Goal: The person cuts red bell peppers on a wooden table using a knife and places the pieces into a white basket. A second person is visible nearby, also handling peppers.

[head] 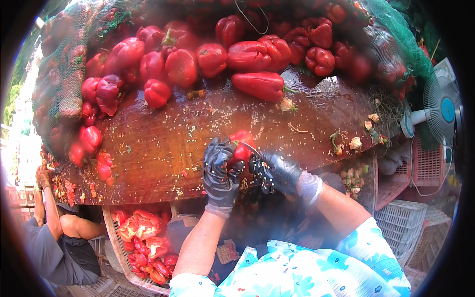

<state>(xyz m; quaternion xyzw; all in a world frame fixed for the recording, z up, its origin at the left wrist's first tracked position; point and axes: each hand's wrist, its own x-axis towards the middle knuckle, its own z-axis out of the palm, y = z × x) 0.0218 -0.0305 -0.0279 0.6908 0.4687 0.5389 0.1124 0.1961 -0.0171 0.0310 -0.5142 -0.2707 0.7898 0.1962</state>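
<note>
A red bell pepper [243, 139] is held above the near edge of the wooden tabletop [159, 148]. My left hand [220, 172], in a black glove dotted with seeds, grips it from the left side. In my right hand [274, 172], gloved the same way, is a small knife [250, 148]. Its curved blade lies against the pepper close to the green stem. My fingers hide the knife's handle and the lower part of the pepper.
Whole red peppers [182, 67] are heaped along the far side, between green mesh netting [59, 92]. Cut peppers fill a plastic crate [128, 267] at lower left. Pale seed cores [355, 143] lie at right, near an electric fan [443, 107]. Another person [55, 241] sits at far left.
</note>
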